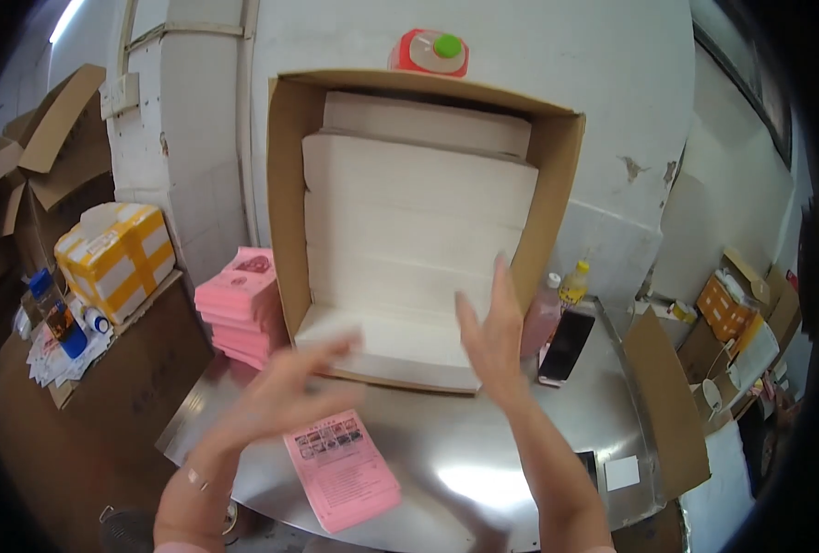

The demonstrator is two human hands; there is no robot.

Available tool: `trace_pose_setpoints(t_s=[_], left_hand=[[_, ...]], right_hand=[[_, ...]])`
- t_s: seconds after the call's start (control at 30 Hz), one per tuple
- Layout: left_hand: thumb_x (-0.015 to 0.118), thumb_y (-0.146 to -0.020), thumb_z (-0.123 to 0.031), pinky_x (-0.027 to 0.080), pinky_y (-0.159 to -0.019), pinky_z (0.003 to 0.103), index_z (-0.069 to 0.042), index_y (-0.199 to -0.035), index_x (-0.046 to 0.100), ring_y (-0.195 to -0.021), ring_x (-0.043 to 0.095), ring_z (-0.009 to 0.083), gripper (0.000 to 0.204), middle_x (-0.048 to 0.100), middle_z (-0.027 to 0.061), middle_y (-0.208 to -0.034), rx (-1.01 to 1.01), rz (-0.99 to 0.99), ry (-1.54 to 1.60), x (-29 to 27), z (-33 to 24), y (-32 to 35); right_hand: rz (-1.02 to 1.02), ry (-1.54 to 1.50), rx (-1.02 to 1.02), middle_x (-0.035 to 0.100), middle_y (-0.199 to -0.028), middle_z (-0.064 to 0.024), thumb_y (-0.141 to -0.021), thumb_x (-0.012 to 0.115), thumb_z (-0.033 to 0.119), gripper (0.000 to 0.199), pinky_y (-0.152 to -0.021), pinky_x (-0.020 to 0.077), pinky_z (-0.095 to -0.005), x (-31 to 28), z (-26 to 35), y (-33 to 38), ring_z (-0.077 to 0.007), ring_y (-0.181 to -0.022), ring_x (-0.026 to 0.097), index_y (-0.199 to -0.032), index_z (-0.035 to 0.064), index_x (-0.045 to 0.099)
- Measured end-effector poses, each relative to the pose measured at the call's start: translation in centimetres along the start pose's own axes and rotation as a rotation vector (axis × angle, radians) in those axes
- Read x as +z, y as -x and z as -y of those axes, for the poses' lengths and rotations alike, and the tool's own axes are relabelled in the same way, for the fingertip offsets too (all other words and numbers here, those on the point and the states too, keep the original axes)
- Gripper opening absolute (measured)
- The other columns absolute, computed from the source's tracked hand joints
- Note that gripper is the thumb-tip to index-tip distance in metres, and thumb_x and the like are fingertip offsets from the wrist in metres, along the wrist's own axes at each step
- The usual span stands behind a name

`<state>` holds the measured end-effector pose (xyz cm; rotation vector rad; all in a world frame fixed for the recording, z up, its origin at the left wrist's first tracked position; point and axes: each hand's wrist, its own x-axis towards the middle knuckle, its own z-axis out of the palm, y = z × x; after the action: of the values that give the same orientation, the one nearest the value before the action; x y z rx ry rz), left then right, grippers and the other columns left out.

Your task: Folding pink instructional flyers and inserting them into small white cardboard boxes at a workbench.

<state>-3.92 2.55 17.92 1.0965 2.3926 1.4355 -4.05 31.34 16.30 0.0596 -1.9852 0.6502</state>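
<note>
Two bare hands hover over a shiny metal table [483, 461], both released and holding nothing. The left hand [285, 392] is blurred, fingers spread above a stack of pink leaflets [343, 470] near the table's front edge. The right hand [492, 336] is raised, flat, before an open cardboard box [289, 184] of white paper stacks [414, 221] at the table's back edge.

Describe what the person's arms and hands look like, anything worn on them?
Both forearms are bare, with no sleeves or gloves showing. The left hand has a small pale strip, like a plaster, on the wrist. The right hand shows no ring, watch or band.
</note>
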Motion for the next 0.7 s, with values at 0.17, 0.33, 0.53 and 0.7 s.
trace_pose_setpoints(t_s=[0.17, 0.33, 0.53, 0.7], left_hand=[[0.070, -0.079, -0.017, 0.033, -0.113, 0.050, 0.012, -0.149, 0.022, -0.136, 0.036, 0.0489, 0.089, 0.037, 0.0366, -0.143, 0.284, -0.831, -0.281, -4.6, 3.1, -17.5], [0.073, -0.074, -0.023, 0.032, -0.112, 0.054, 0.013, -0.144, 0.026, -0.130, 0.037, 0.0517, 0.092, 0.040, 0.0385, -0.134, 0.190, -0.986, -0.305, -8.4, 3.6, -25.4], [0.079, -0.069, -0.029, 0.038, -0.106, 0.055, 0.012, -0.137, 0.031, -0.124, 0.042, 0.0497, 0.093, 0.044, 0.0361, -0.126, -0.059, -0.961, -0.678, -8.1, 0.7, -26.2], [0.081, -0.068, -0.032, 0.041, -0.109, 0.044, 0.007, -0.143, 0.020, -0.127, 0.049, 0.0451, 0.104, 0.047, 0.0328, -0.136, 0.139, -0.682, -0.322, -11.2, 2.6, -26.6]], right_hand=[[-0.301, -0.002, 0.078, 0.033, -0.149, -0.0412, -0.088, 0.068, 0.018, 0.082, -0.119, 0.0256, -0.0459, 3.8, -2.5, -11.2, -0.0497, -0.141, 0.033, -0.149, -0.0143, 0.024], [-0.348, 0.198, 0.319, 0.039, -0.137, -0.0326, -0.078, 0.080, 0.029, 0.092, -0.110, 0.0330, -0.0516, 5.6, -2.1, -14.5, -0.0490, -0.128, 0.039, -0.141, -0.0171, 0.032], [-0.076, 0.535, 0.246, 0.044, -0.121, -0.0259, -0.072, 0.085, 0.035, 0.100, -0.101, 0.0409, -0.0534, 4.3, -1.6, -16.4, -0.0459, -0.120, 0.043, -0.140, -0.0132, 0.030], [-0.043, 0.278, 0.285, 0.046, -0.126, -0.0319, -0.072, 0.082, 0.038, 0.097, -0.102, 0.0452, -0.0513, 3.7, -2.9, -16.6, -0.0509, -0.119, 0.050, -0.143, -0.0042, 0.031]])
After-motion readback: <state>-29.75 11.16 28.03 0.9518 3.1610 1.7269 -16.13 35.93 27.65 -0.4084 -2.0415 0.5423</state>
